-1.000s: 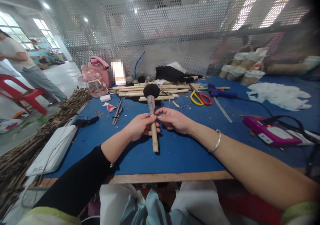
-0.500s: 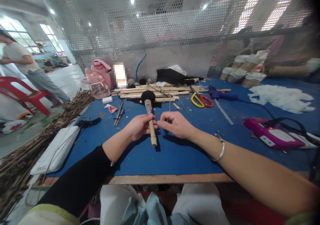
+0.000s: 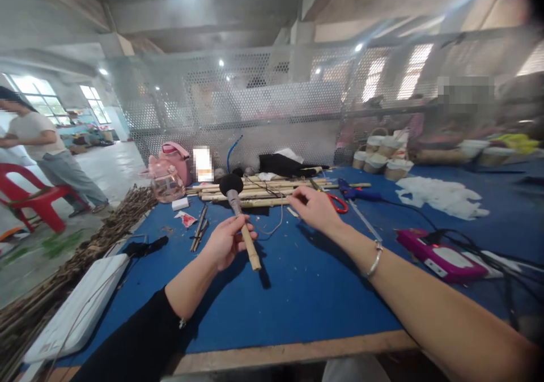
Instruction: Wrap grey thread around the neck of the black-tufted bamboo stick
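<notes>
Your left hand [image 3: 225, 242] is clamping the stick [image 3: 250, 249]; your right hand [image 3: 315, 209], grip unclear, is perhaps managing cord [image 3: 281, 219]. It's likely needing tension next.

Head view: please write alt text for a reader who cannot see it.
A person's left hand holds a bamboo stick topped by a round black head, above a blue table. The right hand is near scissors. Behind lie more sticks; at right is a purple power strip.

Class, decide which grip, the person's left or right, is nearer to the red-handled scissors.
Right. The right grip is just left of the scissors, partly hiding them; the left grip is much farther left, holding the pale stick.
</notes>
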`<state>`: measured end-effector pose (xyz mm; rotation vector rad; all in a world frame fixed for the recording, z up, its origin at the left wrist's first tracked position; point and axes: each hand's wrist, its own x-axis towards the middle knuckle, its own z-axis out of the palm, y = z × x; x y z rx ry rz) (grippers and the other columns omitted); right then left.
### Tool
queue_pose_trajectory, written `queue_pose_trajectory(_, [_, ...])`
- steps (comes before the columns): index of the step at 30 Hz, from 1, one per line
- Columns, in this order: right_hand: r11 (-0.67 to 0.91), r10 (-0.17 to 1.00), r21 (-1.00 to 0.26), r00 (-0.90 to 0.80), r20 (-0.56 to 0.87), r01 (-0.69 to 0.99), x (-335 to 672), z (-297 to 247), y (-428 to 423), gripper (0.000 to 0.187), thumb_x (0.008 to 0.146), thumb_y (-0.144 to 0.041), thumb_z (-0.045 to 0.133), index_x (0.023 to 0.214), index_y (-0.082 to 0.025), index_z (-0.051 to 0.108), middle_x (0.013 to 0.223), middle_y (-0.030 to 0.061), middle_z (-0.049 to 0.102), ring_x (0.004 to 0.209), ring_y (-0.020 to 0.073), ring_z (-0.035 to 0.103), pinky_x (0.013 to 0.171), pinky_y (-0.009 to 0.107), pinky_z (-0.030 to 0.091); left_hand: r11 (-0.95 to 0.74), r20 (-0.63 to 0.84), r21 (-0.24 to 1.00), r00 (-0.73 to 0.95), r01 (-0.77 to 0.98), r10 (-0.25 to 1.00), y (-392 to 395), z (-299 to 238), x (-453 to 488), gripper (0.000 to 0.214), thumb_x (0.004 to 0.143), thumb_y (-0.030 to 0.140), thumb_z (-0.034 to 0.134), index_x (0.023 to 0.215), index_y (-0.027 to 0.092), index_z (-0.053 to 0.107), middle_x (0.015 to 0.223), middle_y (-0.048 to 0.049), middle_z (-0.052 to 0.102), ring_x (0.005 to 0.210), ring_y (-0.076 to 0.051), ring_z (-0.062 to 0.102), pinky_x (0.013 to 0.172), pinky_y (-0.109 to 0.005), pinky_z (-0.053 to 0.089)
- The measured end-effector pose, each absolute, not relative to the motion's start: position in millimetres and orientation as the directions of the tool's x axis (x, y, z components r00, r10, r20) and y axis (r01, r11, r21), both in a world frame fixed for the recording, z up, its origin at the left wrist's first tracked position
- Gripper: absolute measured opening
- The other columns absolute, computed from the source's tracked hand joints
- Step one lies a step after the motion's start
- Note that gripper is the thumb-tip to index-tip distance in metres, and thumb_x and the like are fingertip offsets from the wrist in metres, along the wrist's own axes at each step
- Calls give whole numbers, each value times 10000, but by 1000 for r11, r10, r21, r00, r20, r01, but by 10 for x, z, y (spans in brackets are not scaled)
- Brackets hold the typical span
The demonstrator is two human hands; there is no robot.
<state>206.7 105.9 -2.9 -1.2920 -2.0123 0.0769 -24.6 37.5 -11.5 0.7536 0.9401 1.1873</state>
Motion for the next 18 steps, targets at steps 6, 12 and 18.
queue_pose_trajectory(6, [-117, 964, -336, 188, 188, 934, 2776, -136, 1632, 222, 624, -136, 646, 838, -92, 605, 835, 171, 631, 814, 253, 599, 676, 298, 415, 187, -205, 730, 50, -657, 978, 431, -32, -316, 117, 847, 176, 497, 907, 97, 558, 667, -44, 623, 548, -115, 639, 410, -149, 489])
queue_pose_trajectory(12, [-149, 957, -456, 244, 157, 878, 2897, -180, 1618, 252, 522, -62, 654, 760, -114, 591, 798, 153, 626, 850, 292, 599, 676, 326, 414, 144, -199, 632, 19, -761, 980, 475, 176, -279, 114, 856, 195, 494, 829, 103, 554, 637, -32, 616, 508, -86, 617, 409, -115, 476])
queue_pose_trajectory(18, [-59, 924, -760, 324, 204, 648, 2895, -172, 1382, 386, 599, -220, 649, 952, -127, 523, 670, 105, 578, 627, 266, 582, 515, 349, 392, 113, -178, 573, 11, -812, 984, 507, 372, -218, 138, 868, 216, 486, 805, 116, 557, 597, -3, 604, 467, -51, 588, 457, -99, 491])
